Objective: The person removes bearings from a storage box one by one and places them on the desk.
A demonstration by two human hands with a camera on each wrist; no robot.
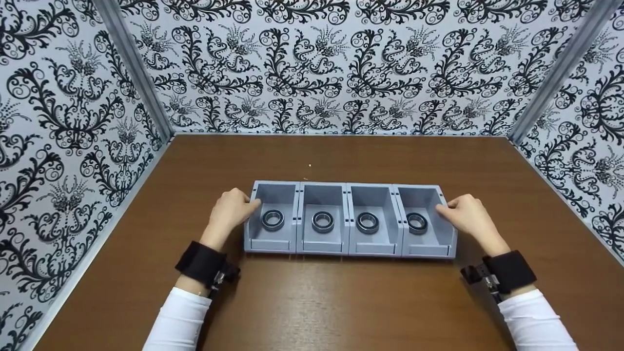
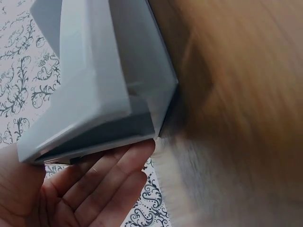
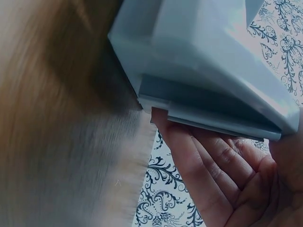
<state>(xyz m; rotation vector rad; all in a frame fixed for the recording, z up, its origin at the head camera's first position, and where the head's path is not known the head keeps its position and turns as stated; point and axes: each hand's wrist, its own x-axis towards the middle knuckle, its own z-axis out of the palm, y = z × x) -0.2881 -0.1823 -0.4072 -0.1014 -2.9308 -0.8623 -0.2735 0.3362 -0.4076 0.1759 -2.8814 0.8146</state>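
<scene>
Grey plastic storage bins stand side by side in a joined row on the table. My left hand grips the outer wall of the leftmost bin, thumb over the top rim and fingers along the outside. At the other end my right hand holds the rightmost bin the same way. Each bin has one ball bearing lying flat inside: the leftmost, then a second bearing, a third bearing, and the rightmost bearing. Both wrist views show fingers under the overhanging side rims.
The brown wooden table extends around the bins. Patterned black-and-white panels close it off at the back and both sides, with grey metal posts at the rear corners.
</scene>
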